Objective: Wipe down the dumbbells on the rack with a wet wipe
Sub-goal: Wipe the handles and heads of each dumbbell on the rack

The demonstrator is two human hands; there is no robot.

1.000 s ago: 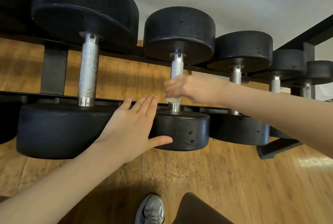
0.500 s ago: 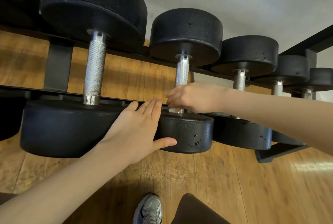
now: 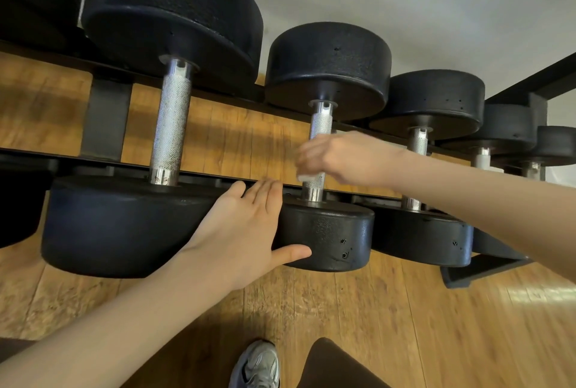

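Head camera looks down on a black rack [image 3: 106, 119] that crosses the frame from left to right and carries a row of black dumbbells with silver knurled handles. At centre, the right hand [image 3: 346, 158] comes in from the right edge and curls round the handle [image 3: 321, 125] of the middle dumbbell [image 3: 327, 235]; its fingers are blurred. A small white piece, apparently the wet wipe [image 3: 304, 177], shows at the underside of the fingers, pressed against the handle just above the near weight. The left hand [image 3: 246, 231] reaches up from the lower left, fingers straight and close together, lying flat on the top of that same near weight, with the thumb stretched out along its front face. Just left of it sits a much larger dumbbell [image 3: 124, 225], its handle bare. To the right, smaller dumbbells [image 3: 420, 235] follow one after another toward the right edge, partly hidden behind the right forearm. Under the rack lies a wooden floor [image 3: 405, 325]. At the bottom centre a grey shoe [image 3: 258, 366] and a dark trouser leg [image 3: 336, 366] show.
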